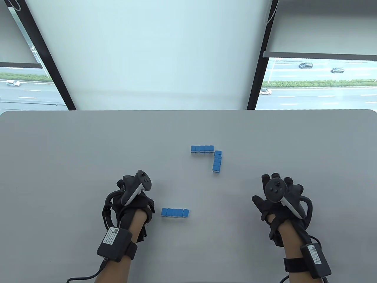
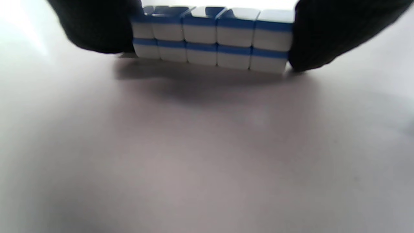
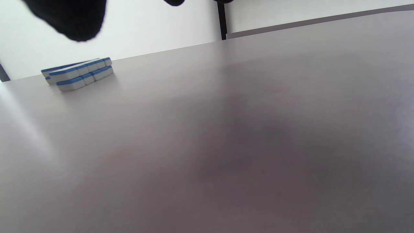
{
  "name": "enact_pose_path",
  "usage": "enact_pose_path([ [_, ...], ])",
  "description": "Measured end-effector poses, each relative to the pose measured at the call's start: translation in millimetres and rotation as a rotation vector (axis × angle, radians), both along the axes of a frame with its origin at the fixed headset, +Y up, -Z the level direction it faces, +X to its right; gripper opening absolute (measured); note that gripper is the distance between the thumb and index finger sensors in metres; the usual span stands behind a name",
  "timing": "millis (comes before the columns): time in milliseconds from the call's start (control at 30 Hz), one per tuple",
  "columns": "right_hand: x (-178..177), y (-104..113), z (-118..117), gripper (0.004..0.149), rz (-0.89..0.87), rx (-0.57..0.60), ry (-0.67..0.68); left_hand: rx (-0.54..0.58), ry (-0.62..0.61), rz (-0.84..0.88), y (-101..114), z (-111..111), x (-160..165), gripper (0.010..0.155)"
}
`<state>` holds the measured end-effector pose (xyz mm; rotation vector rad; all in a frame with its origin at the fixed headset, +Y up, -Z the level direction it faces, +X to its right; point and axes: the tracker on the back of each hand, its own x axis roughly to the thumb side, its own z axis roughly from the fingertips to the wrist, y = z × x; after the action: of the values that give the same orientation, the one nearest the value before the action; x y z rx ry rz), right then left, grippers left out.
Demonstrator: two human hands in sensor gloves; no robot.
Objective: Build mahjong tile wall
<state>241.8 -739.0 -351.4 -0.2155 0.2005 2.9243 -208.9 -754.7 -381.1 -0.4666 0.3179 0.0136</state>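
Three double-stacked rows of blue-backed mahjong tiles stand on the grey table (image 1: 73, 153). A far row (image 1: 202, 149) meets a right-hand column (image 1: 217, 161) at a corner. A near row (image 1: 175, 212) stands alone. My left hand (image 1: 134, 203) lies just left of the near row with a small gap, palm turned toward it. In the left wrist view two dark fingers (image 2: 97, 26) frame the ends of this row (image 2: 213, 38); I cannot tell whether they touch it. My right hand (image 1: 277, 191) hovers with fingers spread, holding nothing, right of all tiles. The corner tiles (image 3: 79, 73) show far off in the right wrist view.
The table's far edge (image 1: 188, 110) runs below a window with a white blind (image 1: 153, 53). Cables trail from both wrists toward the view's bottom edge.
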Motion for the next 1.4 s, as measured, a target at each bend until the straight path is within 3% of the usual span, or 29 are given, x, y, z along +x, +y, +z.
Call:
enact_pose_path([
  [333,1.6,0.2,0.0,0.082,0.007,0.003,-0.008,-0.014,-0.135,-0.030,0.8,-7.9,-2.1,0.111],
  [467,1.7,0.2,0.3,0.082,0.018,0.003,-0.009,-0.028,-0.145,-0.022,1.6,-25.2,0.2,0.115],
  [600,1.8,-0.3,0.9,0.082,0.024,-0.002,-0.010,0.049,-0.151,-0.013,0.9,-49.2,7.5,0.120],
  [767,3.5,-1.0,0.9,0.083,0.022,-0.006,-0.017,-0.004,-0.129,-0.022,4.2,-82.6,20.4,0.122],
  [1033,6.0,0.6,1.5,0.083,0.005,-0.003,-0.023,-0.004,-0.136,-0.010,4.6,-112.1,76.9,0.122],
  [1400,5.1,1.0,1.0,0.083,-0.020,0.002,-0.008,0.010,-0.308,-0.014,3.8,-93.4,174.3,0.121],
])
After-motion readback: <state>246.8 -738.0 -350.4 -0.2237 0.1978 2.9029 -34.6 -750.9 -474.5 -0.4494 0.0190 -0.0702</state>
